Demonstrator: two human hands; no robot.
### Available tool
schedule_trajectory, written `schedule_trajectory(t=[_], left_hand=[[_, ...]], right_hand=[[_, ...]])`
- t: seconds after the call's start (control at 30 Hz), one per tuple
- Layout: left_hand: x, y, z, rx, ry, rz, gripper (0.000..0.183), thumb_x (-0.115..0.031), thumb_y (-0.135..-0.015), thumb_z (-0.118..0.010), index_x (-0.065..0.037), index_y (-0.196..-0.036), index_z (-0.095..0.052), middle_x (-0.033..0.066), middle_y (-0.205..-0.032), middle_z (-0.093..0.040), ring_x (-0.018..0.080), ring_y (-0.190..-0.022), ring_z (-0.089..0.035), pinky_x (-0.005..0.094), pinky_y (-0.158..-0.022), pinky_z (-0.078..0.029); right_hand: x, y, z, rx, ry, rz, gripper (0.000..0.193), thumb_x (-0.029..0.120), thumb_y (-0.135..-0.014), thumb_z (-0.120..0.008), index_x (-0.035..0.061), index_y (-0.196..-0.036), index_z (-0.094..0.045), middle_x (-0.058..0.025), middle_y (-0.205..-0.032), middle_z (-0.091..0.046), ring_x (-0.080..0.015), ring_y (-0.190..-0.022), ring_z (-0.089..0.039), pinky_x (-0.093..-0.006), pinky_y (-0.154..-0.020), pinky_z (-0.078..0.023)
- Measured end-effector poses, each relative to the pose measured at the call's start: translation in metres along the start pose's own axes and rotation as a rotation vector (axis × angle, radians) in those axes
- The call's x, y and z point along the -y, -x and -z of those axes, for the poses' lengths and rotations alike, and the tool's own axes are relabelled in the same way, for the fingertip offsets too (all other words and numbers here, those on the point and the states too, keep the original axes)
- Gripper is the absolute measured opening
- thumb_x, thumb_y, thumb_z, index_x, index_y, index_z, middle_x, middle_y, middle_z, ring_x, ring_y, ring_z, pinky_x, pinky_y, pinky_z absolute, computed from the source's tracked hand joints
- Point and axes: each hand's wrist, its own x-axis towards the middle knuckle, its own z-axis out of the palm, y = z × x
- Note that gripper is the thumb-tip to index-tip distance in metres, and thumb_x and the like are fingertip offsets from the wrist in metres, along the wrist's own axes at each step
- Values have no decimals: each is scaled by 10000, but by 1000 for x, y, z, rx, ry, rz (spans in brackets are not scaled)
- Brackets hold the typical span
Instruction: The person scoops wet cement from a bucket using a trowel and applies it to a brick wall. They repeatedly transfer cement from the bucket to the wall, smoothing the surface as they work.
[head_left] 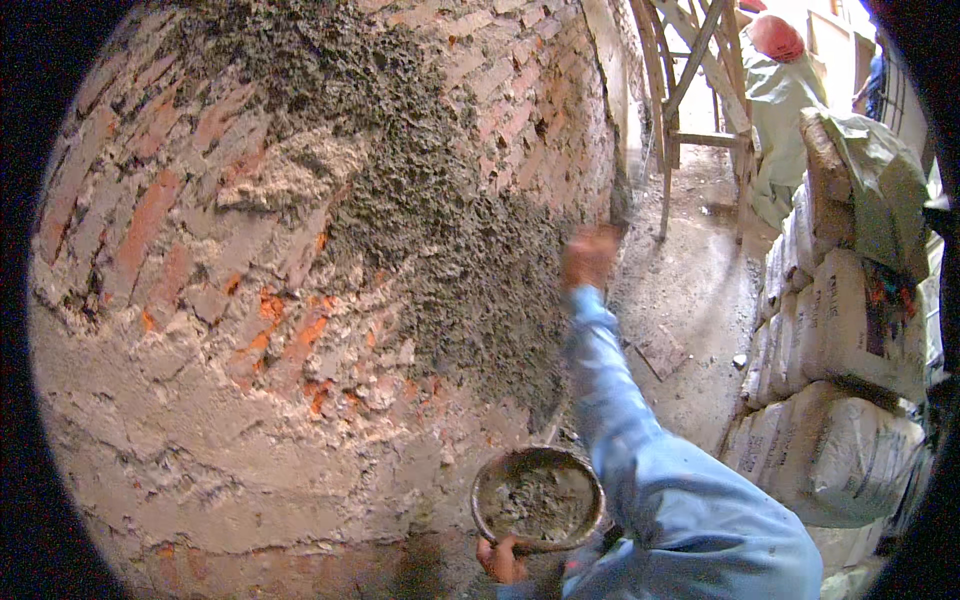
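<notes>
At the lower middle, my left hand (502, 560) is closed on the near-left rim of a round bucket (481, 512) holding wet grey mortar (545, 502). My right arm, in a blue sleeve, reaches forward along the wall. At its end my right hand (590, 256) is closed and smeared by motion, close to the wall. A dark blurred shape beside its fingers looks like a trowel (621, 200); its outline is not sharp. Rough, wet grey mortar (450, 270) covers a broad band of the brick wall (150, 220) to the left of my right hand.
Stacked filled sacks (850, 455) line the right side. Further off stand a wooden trestle (705, 138) and a person in a red helmet (776, 38). A flat piece (660, 352) and a small white lump (739, 360) lie on the dusty floor (700, 290).
</notes>
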Motion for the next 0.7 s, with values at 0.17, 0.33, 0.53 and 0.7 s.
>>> schedule_trajectory(t=[0.17,0.33,0.53,0.7], left_hand=[[6,-4,14,3,-15,2,460,115,-634,-541,-23,-1072,-559,53,-927,-589,205,-747,-564,330,-566,-477],[-4,-1,16,-16,195,-46,393,72,-651,-581,-28,-1031,-563,38,-898,-573,192,-734,-544,314,-568,-465],[-19,-8,39,196,-14,-83,216,29,-598,-598,-52,-783,-522,2,-745,-521,140,-665,-475,303,-581,-408],[-22,-10,57,305,-62,-134,199,33,-573,-585,-55,-711,-473,-3,-689,-504,125,-629,-445,295,-574,-382]], right_hand=[[77,93,-18,342,-468,167,258,230,-843,-588,6,-922,-487,-193,-738,-588,-391,-664,-557,-464,-627,-452],[48,153,135,854,-523,142,308,298,-904,-542,9,-956,-449,-210,-720,-497,-359,-640,-496,-426,-613,-423],[-23,217,287,1659,383,562,235,210,-850,-495,-2,-946,-524,-228,-786,-607,-398,-739,-614,-484,-618,-485],[-39,303,293,1548,539,792,223,166,-759,-518,-23,-864,-573,-200,-757,-643,-369,-695,-645,-465,-604,-536]])
